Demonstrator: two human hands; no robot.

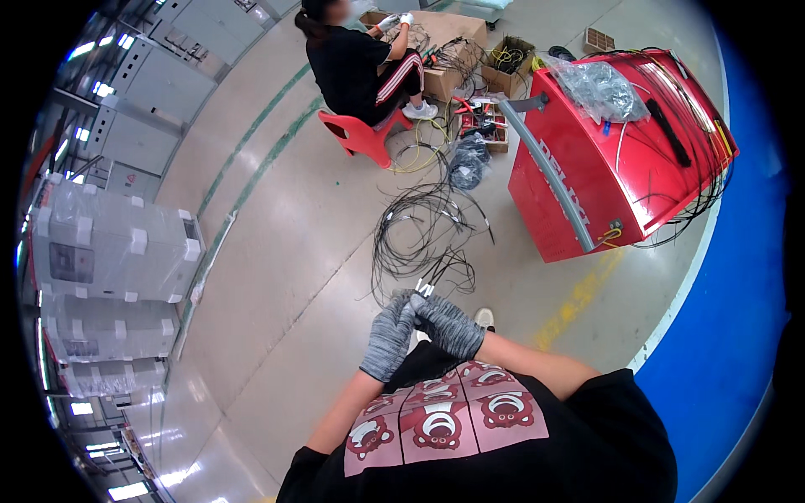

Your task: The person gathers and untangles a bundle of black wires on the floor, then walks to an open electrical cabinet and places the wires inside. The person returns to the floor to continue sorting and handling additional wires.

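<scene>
Both my hands wear grey knit gloves and meet in front of my chest. My left hand (389, 337) and my right hand (449, 324) pinch together the white-tipped ends of thin black cables (424, 288). The cables run forward from my fingers to a loose tangle of black cable loops (419, 226) lying on the concrete floor.
A red metal cart (616, 163) with cables and a plastic bag on top stands right. Another person sits on a red chair (360, 134) ahead, working at cardboard boxes (453, 50). Wrapped grey cabinets (109, 243) stand left. A blue floor area (721, 318) lies right.
</scene>
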